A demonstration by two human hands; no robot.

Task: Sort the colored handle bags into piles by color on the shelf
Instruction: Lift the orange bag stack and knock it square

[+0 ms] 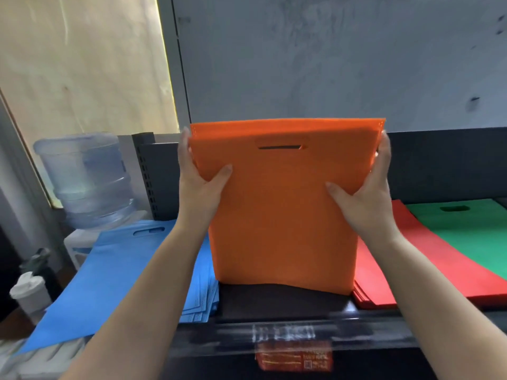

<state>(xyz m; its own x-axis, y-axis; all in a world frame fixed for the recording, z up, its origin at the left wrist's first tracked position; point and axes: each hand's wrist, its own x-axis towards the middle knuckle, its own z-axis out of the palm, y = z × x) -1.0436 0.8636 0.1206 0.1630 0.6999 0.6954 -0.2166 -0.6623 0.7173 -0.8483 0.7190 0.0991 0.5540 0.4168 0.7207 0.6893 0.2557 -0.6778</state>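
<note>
Gripping the orange bag [285,204] upright by its sides, left hand [200,174] and right hand [365,185] pinched it; the shelf [288,333] label was too blurry to read.

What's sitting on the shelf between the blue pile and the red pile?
In the head view, a black pile lies between the blue pile and red pile; an orange bag is held above it.

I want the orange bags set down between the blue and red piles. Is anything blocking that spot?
Nothing visible blocks it. The orange bags, held upright by the left hand and right hand, stand over a dark gap on the shelf between the blue pile and red pile.
</note>
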